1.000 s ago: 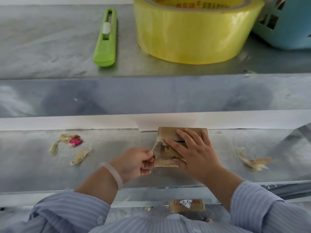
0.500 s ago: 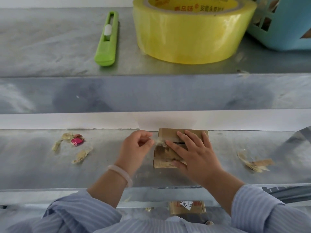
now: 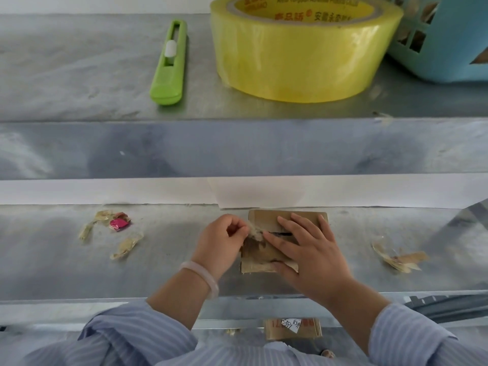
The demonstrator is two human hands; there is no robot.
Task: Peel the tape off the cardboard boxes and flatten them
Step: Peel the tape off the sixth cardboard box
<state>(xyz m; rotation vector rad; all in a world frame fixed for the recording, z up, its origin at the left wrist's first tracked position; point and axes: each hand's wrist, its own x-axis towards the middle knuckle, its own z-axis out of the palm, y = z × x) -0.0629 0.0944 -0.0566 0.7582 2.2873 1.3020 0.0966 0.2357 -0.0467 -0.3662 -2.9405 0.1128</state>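
Cardboard box (image 3: 264, 217) lies on the metal bench (image 3: 171, 273) close to its back edge, right hand (image 3: 311, 254) spread flat on top with straight fingers pressing it down, left hand (image 3: 219, 241) curled at the box's left side, pinching a frayed strip of tape (image 3: 254, 233) attached to the cardboard.

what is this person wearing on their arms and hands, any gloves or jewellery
No gloves: the left hand and right hand are bare, with no rings that show. The left sleeve and right sleeve are light blue with thin white stripes, ending partway up the forearms. A pale, translucent bangle circles the left wrist; the right wrist is bare.
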